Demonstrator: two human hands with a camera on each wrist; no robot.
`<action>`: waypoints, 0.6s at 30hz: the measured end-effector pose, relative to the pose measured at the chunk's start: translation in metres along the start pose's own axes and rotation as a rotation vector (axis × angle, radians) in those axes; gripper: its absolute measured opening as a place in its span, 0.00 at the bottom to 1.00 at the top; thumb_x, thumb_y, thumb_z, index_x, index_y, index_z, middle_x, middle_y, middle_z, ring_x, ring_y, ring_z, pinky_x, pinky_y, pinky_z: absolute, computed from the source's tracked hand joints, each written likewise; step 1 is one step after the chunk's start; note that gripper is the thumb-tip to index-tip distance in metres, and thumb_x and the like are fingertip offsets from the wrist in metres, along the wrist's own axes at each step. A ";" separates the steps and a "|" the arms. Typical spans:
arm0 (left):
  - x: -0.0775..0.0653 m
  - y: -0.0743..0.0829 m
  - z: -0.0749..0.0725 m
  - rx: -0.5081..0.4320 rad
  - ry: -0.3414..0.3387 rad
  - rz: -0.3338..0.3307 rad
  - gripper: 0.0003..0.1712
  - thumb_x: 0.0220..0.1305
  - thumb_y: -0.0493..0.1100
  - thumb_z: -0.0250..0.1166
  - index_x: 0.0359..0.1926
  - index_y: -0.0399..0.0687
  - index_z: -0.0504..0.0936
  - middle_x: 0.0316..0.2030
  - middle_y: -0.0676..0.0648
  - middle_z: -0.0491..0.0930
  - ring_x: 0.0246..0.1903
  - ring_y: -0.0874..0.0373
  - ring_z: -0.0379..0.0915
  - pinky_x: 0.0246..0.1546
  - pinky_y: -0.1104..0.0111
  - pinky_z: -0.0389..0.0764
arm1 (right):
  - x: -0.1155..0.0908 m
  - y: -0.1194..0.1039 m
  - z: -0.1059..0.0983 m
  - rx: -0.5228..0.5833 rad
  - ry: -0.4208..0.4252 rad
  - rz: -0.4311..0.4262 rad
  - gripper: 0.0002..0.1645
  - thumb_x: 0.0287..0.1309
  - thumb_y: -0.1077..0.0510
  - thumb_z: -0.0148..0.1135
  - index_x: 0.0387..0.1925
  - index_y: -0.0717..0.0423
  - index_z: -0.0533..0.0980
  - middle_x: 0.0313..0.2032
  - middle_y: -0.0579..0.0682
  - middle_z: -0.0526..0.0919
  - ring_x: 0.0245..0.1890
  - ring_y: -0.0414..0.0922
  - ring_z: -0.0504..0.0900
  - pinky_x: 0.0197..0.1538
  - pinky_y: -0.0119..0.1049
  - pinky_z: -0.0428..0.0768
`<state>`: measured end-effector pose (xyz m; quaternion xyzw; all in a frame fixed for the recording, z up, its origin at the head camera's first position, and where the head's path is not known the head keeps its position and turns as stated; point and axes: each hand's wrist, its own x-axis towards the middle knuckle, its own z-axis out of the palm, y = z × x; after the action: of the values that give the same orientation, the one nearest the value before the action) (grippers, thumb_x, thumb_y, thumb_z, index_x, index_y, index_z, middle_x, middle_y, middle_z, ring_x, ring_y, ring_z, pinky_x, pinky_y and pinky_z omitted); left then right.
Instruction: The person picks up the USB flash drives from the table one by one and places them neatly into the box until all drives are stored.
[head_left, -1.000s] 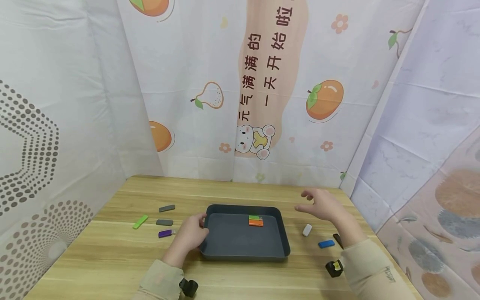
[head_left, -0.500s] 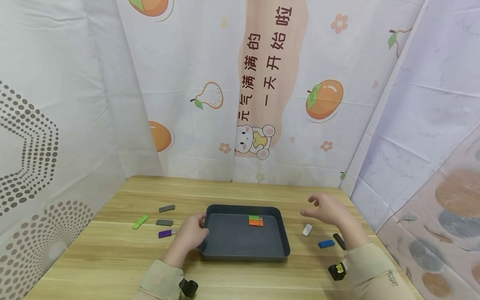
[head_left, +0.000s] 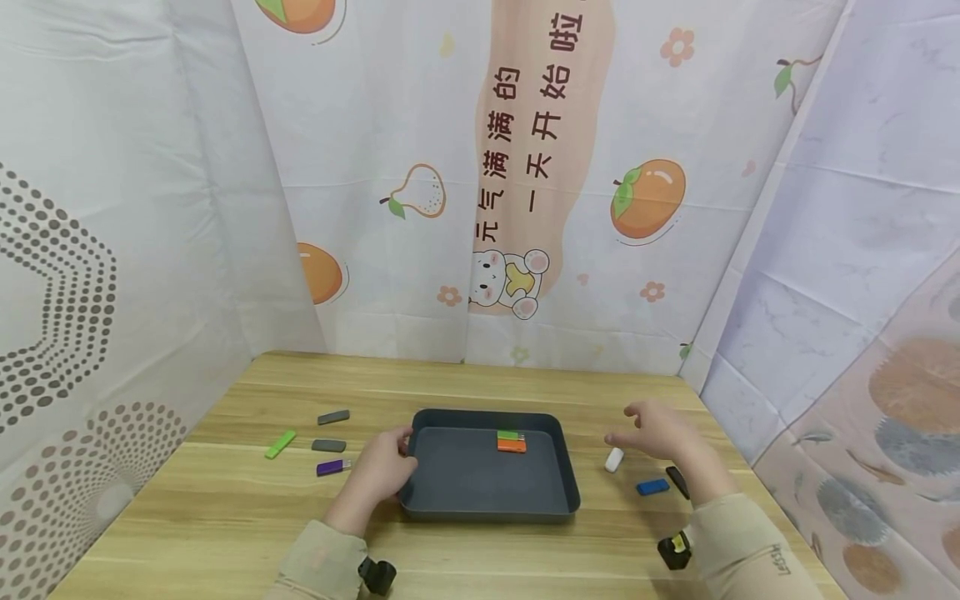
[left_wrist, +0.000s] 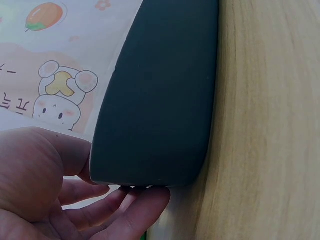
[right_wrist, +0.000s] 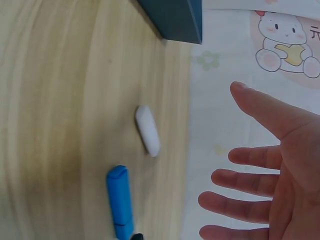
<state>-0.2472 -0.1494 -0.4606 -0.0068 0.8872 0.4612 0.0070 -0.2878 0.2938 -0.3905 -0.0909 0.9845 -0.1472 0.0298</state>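
Note:
My left hand [head_left: 381,465] grips the left wall of a dark grey tray [head_left: 487,483], thumb over the rim and fingers along the outside. Inside the tray, near its back right, a green USB stick [head_left: 508,435] lies beside an orange USB stick [head_left: 512,447]. My right hand [head_left: 656,429] hovers just above and behind a white USB stick [head_left: 614,462], fingers spread and holding nothing. The right wrist view shows that white stick on the table beyond the open palm. Closer to me lies a blue USB stick [head_left: 652,487], with a black stick [head_left: 677,482] beside it.
Left of the tray, a purple USB stick [head_left: 330,467], two grey sticks and a bright green stick [head_left: 281,444] lie on the wooden table [head_left: 225,517]. Printed curtains [head_left: 360,333] stand behind the table and along both sides.
My right hand has moved to the right and lower, down toward the white USB stick. The left hand and the tray have stayed in place.

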 end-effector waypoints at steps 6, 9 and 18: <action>0.000 -0.001 0.001 -0.004 -0.002 -0.001 0.32 0.62 0.31 0.63 0.69 0.32 0.71 0.50 0.35 0.77 0.29 0.52 0.77 0.14 0.63 0.81 | 0.000 0.003 0.012 -0.031 -0.026 0.017 0.51 0.53 0.30 0.70 0.60 0.69 0.75 0.49 0.65 0.84 0.49 0.62 0.82 0.47 0.60 0.80; 0.000 -0.001 0.001 -0.003 -0.002 0.001 0.32 0.62 0.31 0.63 0.69 0.32 0.71 0.50 0.34 0.77 0.30 0.51 0.78 0.14 0.63 0.81 | 0.001 0.004 0.017 -0.038 -0.033 0.037 0.49 0.53 0.31 0.71 0.59 0.68 0.76 0.50 0.65 0.83 0.49 0.63 0.82 0.48 0.61 0.80; 0.000 -0.001 0.000 -0.004 0.003 -0.002 0.32 0.62 0.31 0.63 0.69 0.32 0.72 0.49 0.35 0.78 0.31 0.51 0.78 0.15 0.64 0.81 | 0.000 0.002 0.030 -0.040 -0.044 0.077 0.47 0.54 0.33 0.71 0.58 0.70 0.76 0.53 0.66 0.82 0.53 0.68 0.79 0.50 0.66 0.77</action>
<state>-0.2476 -0.1498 -0.4615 -0.0086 0.8864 0.4628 0.0061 -0.2859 0.2872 -0.4193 -0.0570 0.9891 -0.1241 0.0553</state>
